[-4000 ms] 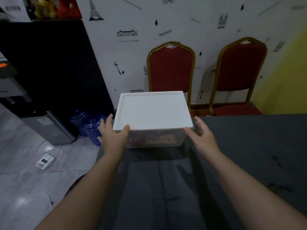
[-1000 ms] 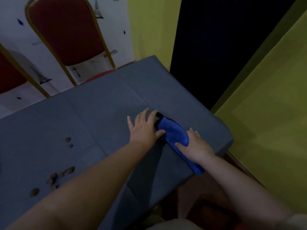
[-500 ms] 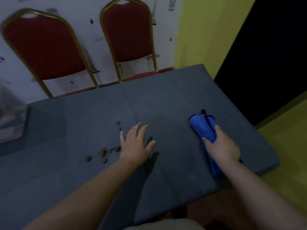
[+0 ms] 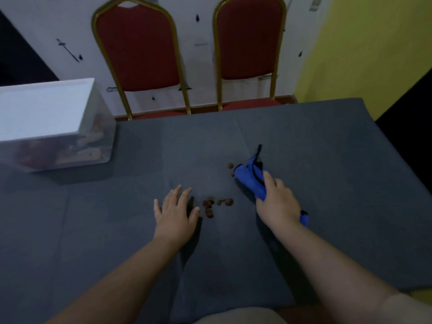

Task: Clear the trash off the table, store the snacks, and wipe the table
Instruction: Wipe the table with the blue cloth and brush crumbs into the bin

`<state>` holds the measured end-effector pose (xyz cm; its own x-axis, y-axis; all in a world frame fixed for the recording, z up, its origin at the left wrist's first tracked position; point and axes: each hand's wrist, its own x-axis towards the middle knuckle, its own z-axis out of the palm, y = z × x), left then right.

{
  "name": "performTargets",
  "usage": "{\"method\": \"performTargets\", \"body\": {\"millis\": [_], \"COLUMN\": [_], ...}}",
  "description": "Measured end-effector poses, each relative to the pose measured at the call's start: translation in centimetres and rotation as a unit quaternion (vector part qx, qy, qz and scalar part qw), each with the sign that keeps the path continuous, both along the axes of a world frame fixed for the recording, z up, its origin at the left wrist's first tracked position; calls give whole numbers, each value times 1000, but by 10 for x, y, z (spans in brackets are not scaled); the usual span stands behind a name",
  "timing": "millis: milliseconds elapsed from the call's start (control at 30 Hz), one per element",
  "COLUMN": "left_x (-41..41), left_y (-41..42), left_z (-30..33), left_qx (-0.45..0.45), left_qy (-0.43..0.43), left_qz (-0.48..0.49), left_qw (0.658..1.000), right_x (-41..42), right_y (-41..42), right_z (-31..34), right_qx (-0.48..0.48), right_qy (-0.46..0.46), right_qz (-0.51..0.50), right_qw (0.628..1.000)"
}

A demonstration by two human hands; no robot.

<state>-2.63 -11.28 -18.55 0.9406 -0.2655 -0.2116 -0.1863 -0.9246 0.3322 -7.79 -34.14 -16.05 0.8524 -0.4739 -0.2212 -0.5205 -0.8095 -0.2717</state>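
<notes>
Two red chairs [image 4: 138, 47], one lidded box [image 4: 46, 122], one blue cloth [image 4: 252, 181], roughly nine brown crumbs [image 4: 210, 206].

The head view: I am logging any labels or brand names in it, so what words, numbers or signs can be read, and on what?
None can be read.
Wall: small dark printed marks, too blurred to read.
Storage box: white lid is blank; the snacks seen through its clear side show no legible label.
Blue cloth, gripped by the right hand: no text.

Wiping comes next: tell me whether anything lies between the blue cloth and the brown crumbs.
Nothing visible does. The blue cloth, gripped by the right hand, has bare tablecloth between it and the crumbs; two bits already lie beside its tip.
</notes>
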Motion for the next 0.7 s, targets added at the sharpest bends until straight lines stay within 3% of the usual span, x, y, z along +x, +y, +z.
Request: {"method": "performTargets", "body": {"millis": [133,200,300,400,500,700], "left_x": [7,9,11,14,15,14], "left_y": [24,33,41,46,48,50], "left_z": [-3,-4,-6,-12,-17,-22], "left_qx": [1,-4,-10,-12,11,40], "left_qy": [5,9,13,15,42,57], "left_qz": [1,0,2,27,22,5], "left_qw": [1000,1000,1000,999,999,998], "right_x": [6,11,24,43,70,114], "right_y": [16,8,-22,-52,-64,-16], "right_z": [1,7,15,18,13,-4], "right_qx": [153,177,81,-33,-102,-143], "right_qy": [-43,-80,-112,-84,-24,14], "right_qz": [-26,-80,-155,-151,-87,58], "right_qw": [987,978,978,984,991,988]}}
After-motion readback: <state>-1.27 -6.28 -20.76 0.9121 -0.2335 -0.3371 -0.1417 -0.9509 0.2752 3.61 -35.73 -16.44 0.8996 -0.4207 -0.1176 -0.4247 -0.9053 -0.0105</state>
